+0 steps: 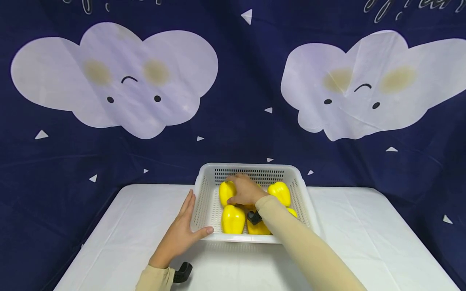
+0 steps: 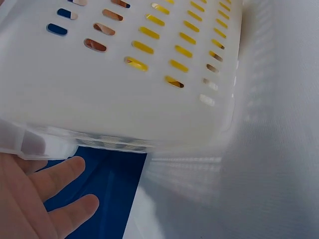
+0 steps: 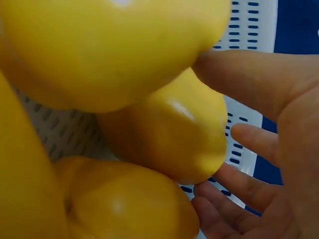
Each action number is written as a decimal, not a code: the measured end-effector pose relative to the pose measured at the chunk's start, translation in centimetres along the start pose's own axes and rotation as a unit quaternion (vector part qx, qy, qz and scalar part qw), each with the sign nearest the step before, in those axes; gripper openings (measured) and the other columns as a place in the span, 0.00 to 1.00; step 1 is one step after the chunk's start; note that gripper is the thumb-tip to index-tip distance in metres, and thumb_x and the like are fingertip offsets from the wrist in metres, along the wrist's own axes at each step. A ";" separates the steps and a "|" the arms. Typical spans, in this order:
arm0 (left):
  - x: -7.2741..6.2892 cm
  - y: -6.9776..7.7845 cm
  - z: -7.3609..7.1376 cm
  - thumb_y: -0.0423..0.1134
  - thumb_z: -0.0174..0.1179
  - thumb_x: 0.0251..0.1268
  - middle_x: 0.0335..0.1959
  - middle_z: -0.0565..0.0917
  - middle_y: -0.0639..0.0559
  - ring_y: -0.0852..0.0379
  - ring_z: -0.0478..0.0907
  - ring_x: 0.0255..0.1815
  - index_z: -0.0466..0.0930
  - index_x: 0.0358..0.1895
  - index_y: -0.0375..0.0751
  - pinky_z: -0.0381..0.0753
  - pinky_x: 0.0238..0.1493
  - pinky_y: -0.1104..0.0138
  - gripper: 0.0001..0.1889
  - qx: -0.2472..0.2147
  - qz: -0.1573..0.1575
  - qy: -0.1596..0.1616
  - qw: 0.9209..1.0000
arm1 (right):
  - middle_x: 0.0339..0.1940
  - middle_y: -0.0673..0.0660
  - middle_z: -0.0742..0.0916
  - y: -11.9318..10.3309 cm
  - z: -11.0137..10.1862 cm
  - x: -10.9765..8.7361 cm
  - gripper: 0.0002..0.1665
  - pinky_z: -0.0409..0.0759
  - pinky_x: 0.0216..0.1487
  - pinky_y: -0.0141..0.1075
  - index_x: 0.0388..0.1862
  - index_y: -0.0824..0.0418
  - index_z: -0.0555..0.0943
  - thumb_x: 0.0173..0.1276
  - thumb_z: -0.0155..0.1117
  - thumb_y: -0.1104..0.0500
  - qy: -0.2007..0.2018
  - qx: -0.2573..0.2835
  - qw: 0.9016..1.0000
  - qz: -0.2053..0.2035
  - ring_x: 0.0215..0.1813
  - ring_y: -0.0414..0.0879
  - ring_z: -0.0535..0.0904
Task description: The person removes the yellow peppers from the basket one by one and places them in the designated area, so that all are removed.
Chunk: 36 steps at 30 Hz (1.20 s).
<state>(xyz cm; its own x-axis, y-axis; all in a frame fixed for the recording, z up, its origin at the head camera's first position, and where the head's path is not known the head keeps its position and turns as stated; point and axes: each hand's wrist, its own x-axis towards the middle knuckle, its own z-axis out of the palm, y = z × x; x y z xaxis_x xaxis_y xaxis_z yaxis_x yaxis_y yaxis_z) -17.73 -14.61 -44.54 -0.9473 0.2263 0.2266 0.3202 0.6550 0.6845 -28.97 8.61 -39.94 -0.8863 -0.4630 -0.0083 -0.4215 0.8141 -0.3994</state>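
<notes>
Several yellow bell peppers lie in a white plastic basket (image 1: 242,238). Inside it, my right hand (image 1: 247,190) reaches around the back-left bell pepper (image 1: 225,194), thumb on the near side and fingers on the far side. In the right wrist view this bell pepper (image 3: 174,129) sits between thumb and fingertips, and the thumb also meets the front-left bell pepper (image 3: 114,55). Another bell pepper (image 3: 124,199) lies beside the fingers. My left hand (image 1: 182,232) rests at the basket's left side, fingers straight, thumb over the front-left corner of the rim.
The basket stands on a white-covered table (image 1: 349,230). Behind it hangs a dark blue cloth (image 1: 247,81) with printed clouds. A bell pepper (image 1: 279,194) lies at the basket's back right. My right forearm (image 1: 302,242) crosses the basket's front rim and hides part of its contents.
</notes>
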 end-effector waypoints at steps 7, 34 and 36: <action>-0.1 -0.2 0.0 0.63 0.68 0.57 0.83 0.39 0.43 0.35 0.46 0.80 0.42 0.80 0.30 0.56 0.71 0.38 0.61 -0.005 0.006 0.005 1.000 | 0.69 0.63 0.76 -0.4 0.2 0.4 0.48 0.69 0.70 0.50 0.72 0.59 0.72 0.54 0.81 0.51 -0.002 -0.052 0.999 -0.007 0.71 0.59 0.69; 0.0 -0.4 0.2 0.60 0.70 0.57 0.83 0.40 0.43 0.36 0.46 0.80 0.43 0.80 0.30 0.56 0.72 0.38 0.60 -0.014 0.013 0.009 1.000 | 0.66 0.62 0.76 0.1 0.6 1.1 0.55 0.73 0.68 0.48 0.77 0.59 0.65 0.53 0.82 0.49 -0.025 -0.021 0.999 0.029 0.67 0.56 0.72; 0.0 -0.4 0.1 0.59 0.70 0.57 0.83 0.40 0.42 0.36 0.46 0.80 0.43 0.80 0.30 0.56 0.72 0.38 0.60 -0.013 0.016 0.011 1.000 | 0.67 0.63 0.75 0.1 0.4 1.1 0.56 0.73 0.67 0.50 0.77 0.59 0.65 0.51 0.82 0.49 -0.020 -0.008 0.999 0.025 0.68 0.57 0.71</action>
<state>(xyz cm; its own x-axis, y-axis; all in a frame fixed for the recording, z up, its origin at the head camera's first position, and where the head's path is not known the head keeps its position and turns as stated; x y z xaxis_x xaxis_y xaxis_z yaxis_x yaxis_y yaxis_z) -17.88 -14.77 -44.91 -0.9367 0.2311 0.2630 0.3501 0.6283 0.6947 -29.93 8.04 -40.41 -0.8981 -0.4352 -0.0642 -0.3806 0.8419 -0.3826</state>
